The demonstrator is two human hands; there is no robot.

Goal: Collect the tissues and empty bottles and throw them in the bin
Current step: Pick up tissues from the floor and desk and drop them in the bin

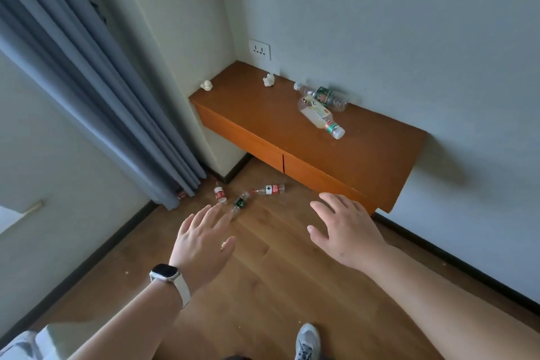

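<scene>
The brown wood-plank floor (277,286) fills most of my view, a grey pleated curtain (87,96) at its left. An orange-brown wooden desk (365,161) juts from the wall. My left hand (201,242) and right hand (347,231) hover above the floor, fingers spread wide, holding nothing. A green-labelled clear plastic bottle (324,95) and a pale-labelled clear bottle (320,115) lie touching on the desk. On the floor near the curtain lie a red-labelled bottle (270,189), a dark-green-labelled bottle (240,202) and a second red-labelled bottle (219,194). A crumpled white tissue (269,79) and another crumpled tissue (206,85) sit at the desk's far end.

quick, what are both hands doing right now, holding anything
Left hand: open, fingers spread, holding nothing.
Right hand: open, fingers spread, holding nothing.
</scene>
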